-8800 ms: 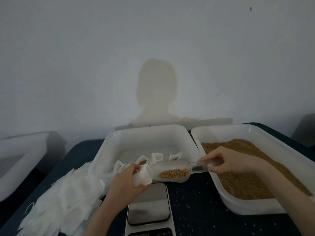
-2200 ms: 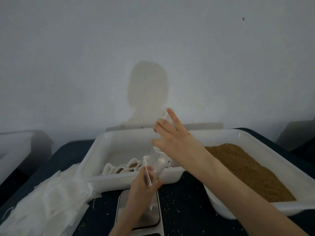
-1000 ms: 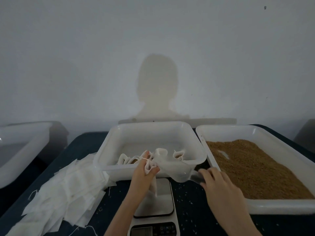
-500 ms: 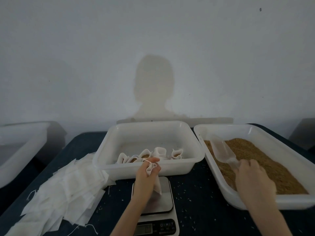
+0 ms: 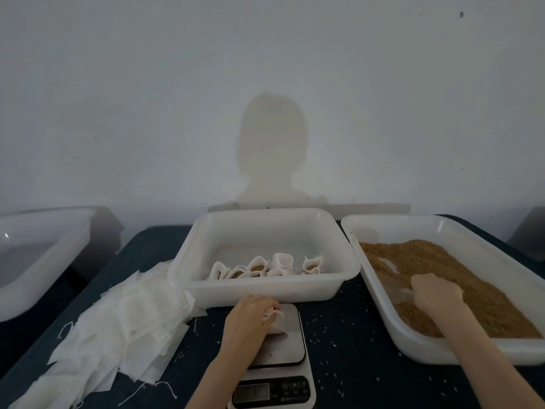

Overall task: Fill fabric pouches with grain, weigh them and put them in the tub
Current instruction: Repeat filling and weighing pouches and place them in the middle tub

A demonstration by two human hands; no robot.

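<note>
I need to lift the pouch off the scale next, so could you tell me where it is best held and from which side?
Pinch the pouch at its gathered open top, coming from above, much as the left hand holds it now. It stands upright on the scale with its mouth up, so that grip would likely keep the grain inside.

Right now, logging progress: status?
Left hand pinches pouch on scale. Right hand grips scoop in grain. Nothing blocking.
</note>
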